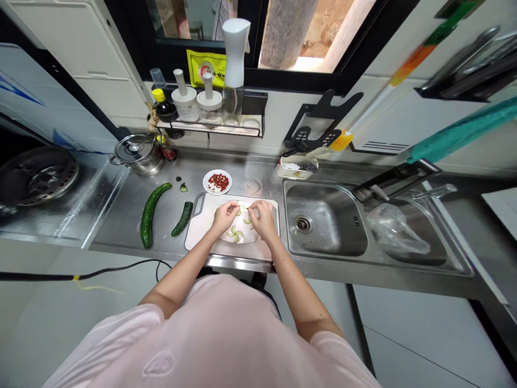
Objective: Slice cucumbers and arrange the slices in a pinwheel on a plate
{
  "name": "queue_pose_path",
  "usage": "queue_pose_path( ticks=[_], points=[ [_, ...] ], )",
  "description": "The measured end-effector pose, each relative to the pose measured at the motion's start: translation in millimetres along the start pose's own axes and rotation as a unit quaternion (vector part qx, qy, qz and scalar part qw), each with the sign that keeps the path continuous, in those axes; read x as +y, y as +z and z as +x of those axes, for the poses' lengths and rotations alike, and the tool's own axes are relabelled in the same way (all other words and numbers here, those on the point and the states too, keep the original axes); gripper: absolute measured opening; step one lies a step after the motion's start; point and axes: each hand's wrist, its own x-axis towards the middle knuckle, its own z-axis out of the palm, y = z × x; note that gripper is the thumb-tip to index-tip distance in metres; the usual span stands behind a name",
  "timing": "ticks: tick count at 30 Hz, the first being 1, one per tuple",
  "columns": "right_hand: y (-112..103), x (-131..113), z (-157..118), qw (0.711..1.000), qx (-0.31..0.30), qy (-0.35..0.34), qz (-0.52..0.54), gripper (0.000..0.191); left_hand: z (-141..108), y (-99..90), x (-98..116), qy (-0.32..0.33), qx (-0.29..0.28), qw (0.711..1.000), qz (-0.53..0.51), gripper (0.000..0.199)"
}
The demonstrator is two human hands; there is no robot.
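A white plate [246,235] lies on a pale cutting board [205,215], with thin cucumber slices [235,234] fanned out on it in small groups. Over the plate's far left part, my left hand [225,216] has its thumb and fingertips closed at a cucumber slice. My right hand [262,216] is opposite, above the far right part, its fingertips pinched together; what they hold is too small to make out. Left of the board lie a cut piece of cucumber [182,219] and a whole cucumber [151,215]. Behind the board stands a small white dish [206,186] of chopped red pieces.
To the right is a steel sink [327,226] with a plastic bag [398,229] beyond it. A lidded pot [139,155] and a wok [38,175] stand at left. A wall rack [210,127] holds jars and bottles. Cucumber ends [183,187] lie behind the cut piece.
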Motion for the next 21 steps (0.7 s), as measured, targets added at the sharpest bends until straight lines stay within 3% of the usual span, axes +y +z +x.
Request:
queue_pose_path(
  ticks=[9,21],
  points=[
    [16,49,-23,0.998,-0.001,0.044,-0.043,0.011,-18,9.0,-18,0.070,-0.092,0.962,0.246,0.019],
    [28,64,-36,0.993,-0.043,0.018,-0.111,0.010,-16,31.0,-31,0.108,-0.169,0.897,0.394,0.026]
  ],
)
